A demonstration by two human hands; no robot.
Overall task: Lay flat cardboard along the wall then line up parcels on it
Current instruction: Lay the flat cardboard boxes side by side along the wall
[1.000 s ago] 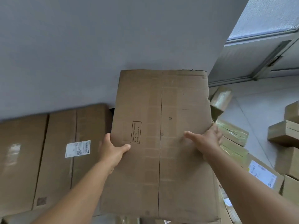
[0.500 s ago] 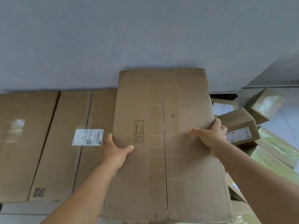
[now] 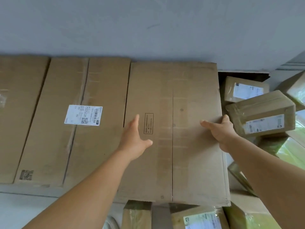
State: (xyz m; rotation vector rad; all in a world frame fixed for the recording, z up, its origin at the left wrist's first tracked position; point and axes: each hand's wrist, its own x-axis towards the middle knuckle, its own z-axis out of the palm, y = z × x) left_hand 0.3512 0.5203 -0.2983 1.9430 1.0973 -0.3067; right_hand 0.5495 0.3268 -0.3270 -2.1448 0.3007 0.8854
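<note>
Best done with the flat left hand pressing the brown flattened cardboard sheet down, right hand pinching its edge, far end snug against the grey wall.

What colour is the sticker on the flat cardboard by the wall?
The sticker is white with black print and barcodes, seen clearly in the head view.

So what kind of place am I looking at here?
Probably a parcel sorting or storage room. Taped parcels with shipping labels are heaped on the floor at the right, flattened cardboard lies along a bare grey wall, and another flat sheet carries a courier label.
</note>
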